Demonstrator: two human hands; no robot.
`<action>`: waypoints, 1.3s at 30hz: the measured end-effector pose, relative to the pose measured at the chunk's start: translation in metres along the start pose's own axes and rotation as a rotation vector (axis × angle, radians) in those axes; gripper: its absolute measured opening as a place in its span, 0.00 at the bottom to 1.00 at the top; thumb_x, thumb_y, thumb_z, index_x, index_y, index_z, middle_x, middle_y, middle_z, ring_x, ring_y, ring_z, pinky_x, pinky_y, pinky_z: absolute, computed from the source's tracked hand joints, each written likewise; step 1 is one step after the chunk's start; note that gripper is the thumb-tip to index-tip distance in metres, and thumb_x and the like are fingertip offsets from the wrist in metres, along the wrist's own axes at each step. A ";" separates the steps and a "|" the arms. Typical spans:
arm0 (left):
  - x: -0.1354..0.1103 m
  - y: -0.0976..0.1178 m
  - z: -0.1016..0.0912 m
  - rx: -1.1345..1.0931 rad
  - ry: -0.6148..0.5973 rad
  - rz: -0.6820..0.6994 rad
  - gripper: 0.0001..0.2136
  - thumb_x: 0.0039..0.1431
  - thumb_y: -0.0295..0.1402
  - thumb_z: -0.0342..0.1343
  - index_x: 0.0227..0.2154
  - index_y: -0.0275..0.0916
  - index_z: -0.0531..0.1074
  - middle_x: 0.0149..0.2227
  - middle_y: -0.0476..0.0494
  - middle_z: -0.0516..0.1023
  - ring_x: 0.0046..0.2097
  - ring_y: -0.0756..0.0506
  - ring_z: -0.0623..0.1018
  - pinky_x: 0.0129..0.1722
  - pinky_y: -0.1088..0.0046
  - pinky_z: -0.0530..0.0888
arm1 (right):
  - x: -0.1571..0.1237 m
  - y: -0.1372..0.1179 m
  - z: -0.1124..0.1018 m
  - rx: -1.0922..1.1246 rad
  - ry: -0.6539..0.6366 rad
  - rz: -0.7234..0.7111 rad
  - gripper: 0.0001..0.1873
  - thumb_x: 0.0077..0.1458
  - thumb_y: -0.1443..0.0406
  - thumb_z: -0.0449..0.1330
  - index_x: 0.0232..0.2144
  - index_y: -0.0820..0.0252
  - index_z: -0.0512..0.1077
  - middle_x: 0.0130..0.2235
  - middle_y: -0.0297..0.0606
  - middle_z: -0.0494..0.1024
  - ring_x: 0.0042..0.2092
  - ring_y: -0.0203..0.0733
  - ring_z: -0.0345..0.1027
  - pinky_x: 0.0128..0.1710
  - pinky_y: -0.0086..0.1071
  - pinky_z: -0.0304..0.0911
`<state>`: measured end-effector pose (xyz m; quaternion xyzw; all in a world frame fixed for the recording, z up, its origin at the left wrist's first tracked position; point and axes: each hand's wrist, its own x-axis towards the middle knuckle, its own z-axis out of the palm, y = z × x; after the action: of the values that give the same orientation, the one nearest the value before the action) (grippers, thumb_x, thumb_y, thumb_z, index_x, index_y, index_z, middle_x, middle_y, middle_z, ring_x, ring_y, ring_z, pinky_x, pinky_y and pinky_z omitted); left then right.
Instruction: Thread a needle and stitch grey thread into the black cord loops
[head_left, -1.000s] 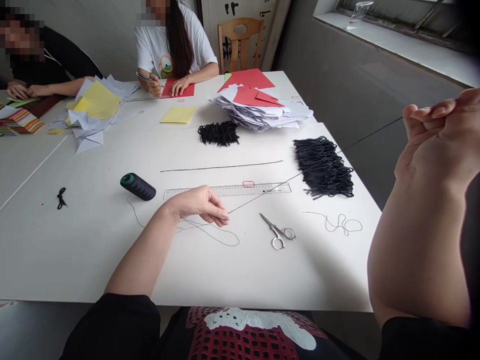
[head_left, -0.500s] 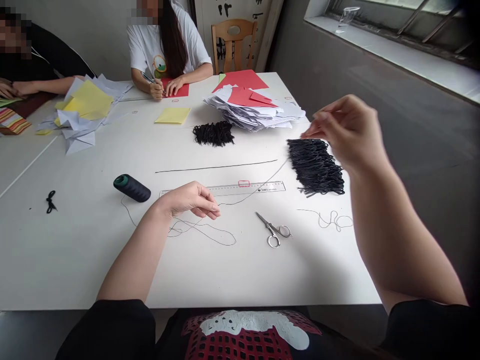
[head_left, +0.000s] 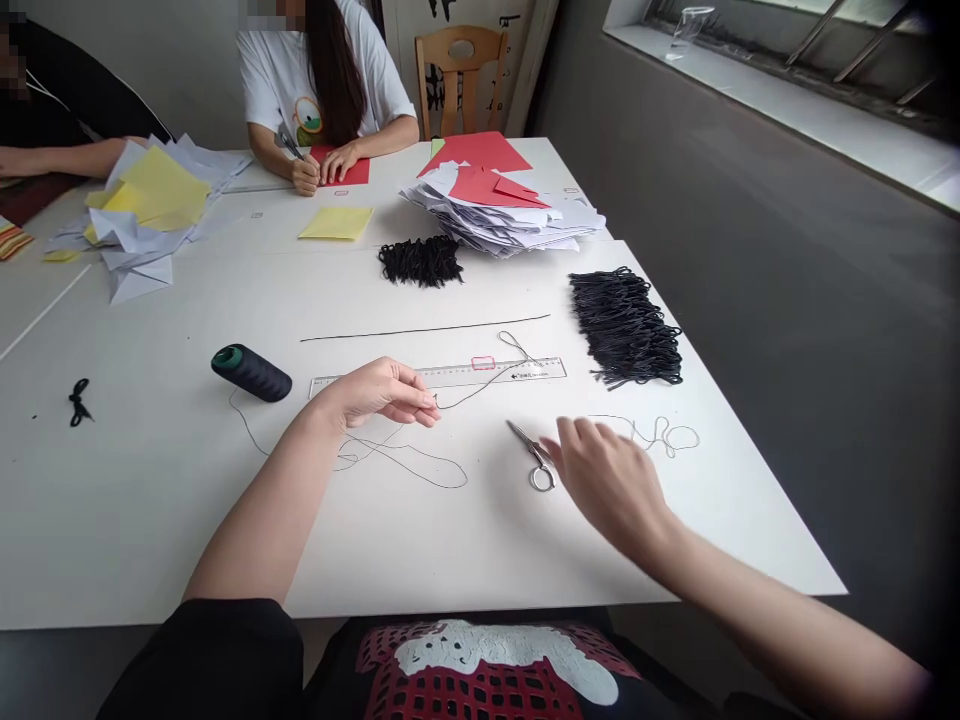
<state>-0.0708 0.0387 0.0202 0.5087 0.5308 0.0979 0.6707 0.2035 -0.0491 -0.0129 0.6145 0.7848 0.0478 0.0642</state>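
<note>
Head view: left hand in a narrow pinch on thin dark thread, which runs from the fingertips toward the clear ruler. Right hand open, fingers spread, empty, just beside small scissors on the white table.

Left hand pinches shut; right hand hovers open and curved.

The one camera sits on my head, facing forward and down, looking from just above my hands across the bench to its far end.
</note>
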 end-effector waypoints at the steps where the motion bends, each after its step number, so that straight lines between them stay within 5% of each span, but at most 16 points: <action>1: 0.000 0.000 0.000 -0.007 0.003 0.002 0.10 0.46 0.37 0.65 0.25 0.36 0.76 0.38 0.38 0.81 0.42 0.43 0.80 0.37 0.76 0.73 | -0.012 -0.005 0.005 0.014 -0.012 -0.020 0.15 0.64 0.62 0.48 0.33 0.65 0.70 0.29 0.47 0.73 0.30 0.47 0.69 0.23 0.32 0.50; 7: -0.001 0.000 0.002 -0.038 0.016 0.008 0.09 0.45 0.36 0.66 0.25 0.35 0.76 0.37 0.38 0.82 0.41 0.43 0.81 0.37 0.75 0.74 | -0.038 -0.013 0.032 0.029 0.030 -0.094 0.19 0.60 0.75 0.42 0.49 0.67 0.66 0.35 0.47 0.75 0.32 0.46 0.71 0.24 0.34 0.53; 11: -0.002 0.000 0.002 -0.032 0.014 0.015 0.09 0.46 0.36 0.65 0.26 0.35 0.76 0.37 0.39 0.82 0.41 0.43 0.81 0.36 0.75 0.74 | -0.026 -0.008 0.030 0.153 -0.060 -0.037 0.16 0.60 0.71 0.46 0.48 0.64 0.66 0.40 0.46 0.72 0.30 0.42 0.67 0.19 0.31 0.46; 15: -0.002 0.001 0.003 -0.040 0.017 0.008 0.09 0.46 0.36 0.65 0.25 0.35 0.75 0.37 0.39 0.82 0.41 0.43 0.81 0.38 0.74 0.74 | -0.005 -0.009 0.010 0.689 -0.215 -0.176 0.10 0.61 0.62 0.51 0.41 0.60 0.66 0.39 0.41 0.70 0.29 0.35 0.62 0.26 0.29 0.54; 18: -0.001 0.001 0.004 -0.057 0.015 0.007 0.09 0.45 0.36 0.66 0.25 0.35 0.76 0.36 0.38 0.82 0.41 0.43 0.81 0.39 0.74 0.74 | 0.010 -0.019 -0.004 1.129 -0.481 -0.341 0.17 0.62 0.52 0.50 0.35 0.61 0.65 0.30 0.34 0.65 0.28 0.33 0.56 0.28 0.28 0.55; 21: 0.000 0.001 0.006 -0.054 0.010 0.011 0.09 0.45 0.35 0.66 0.25 0.35 0.76 0.36 0.38 0.82 0.40 0.43 0.81 0.39 0.73 0.74 | 0.020 -0.031 -0.008 1.345 -0.645 -0.412 0.22 0.60 0.47 0.50 0.35 0.61 0.64 0.27 0.32 0.61 0.28 0.32 0.53 0.27 0.28 0.53; 39: 0.000 -0.001 0.008 -0.034 -0.019 0.045 0.08 0.47 0.35 0.64 0.26 0.35 0.78 0.34 0.39 0.82 0.39 0.44 0.80 0.38 0.74 0.74 | 0.034 -0.042 -0.011 1.352 -0.614 -0.377 0.25 0.57 0.44 0.53 0.33 0.62 0.67 0.27 0.33 0.64 0.28 0.33 0.55 0.28 0.29 0.53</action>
<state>-0.0650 0.0338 0.0184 0.5099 0.5109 0.1173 0.6821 0.1531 -0.0262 -0.0105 0.3615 0.6820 -0.6273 -0.1035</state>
